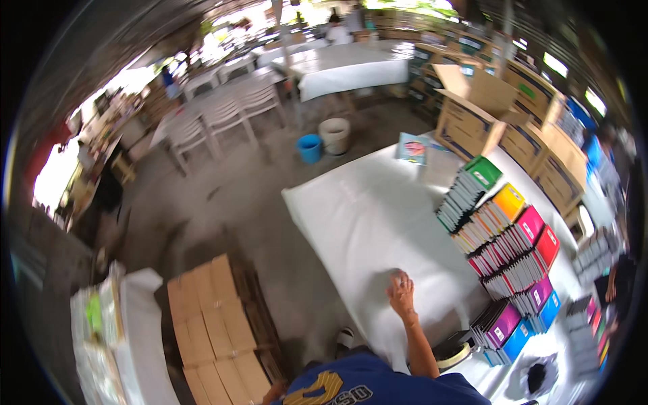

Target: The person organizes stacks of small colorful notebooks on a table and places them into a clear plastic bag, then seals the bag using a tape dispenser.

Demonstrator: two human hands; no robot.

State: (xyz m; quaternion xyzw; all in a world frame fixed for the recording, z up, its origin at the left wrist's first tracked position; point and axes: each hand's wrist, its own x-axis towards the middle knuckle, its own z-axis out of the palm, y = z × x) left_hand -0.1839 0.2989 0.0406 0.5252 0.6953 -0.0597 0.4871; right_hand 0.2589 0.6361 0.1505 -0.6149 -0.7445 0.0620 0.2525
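Note:
My right hand is stretched forward over the white-covered table. Its fingers are curled together, and blur hides what they may hold. My left hand shows only in part at the lower edge, beside the brown cartons; its fingers cannot be made out. To the right of my right hand stand tall stacks of books or notebooks with green, yellow, pink, red, purple and blue covers. Near my right forearm lies a round black-and-cream object.
An opened cardboard box stands at the table's far end, near a picture-covered book. More boxes line the right. A blue bucket and a pale bucket stand on the floor. White chairs are farther left.

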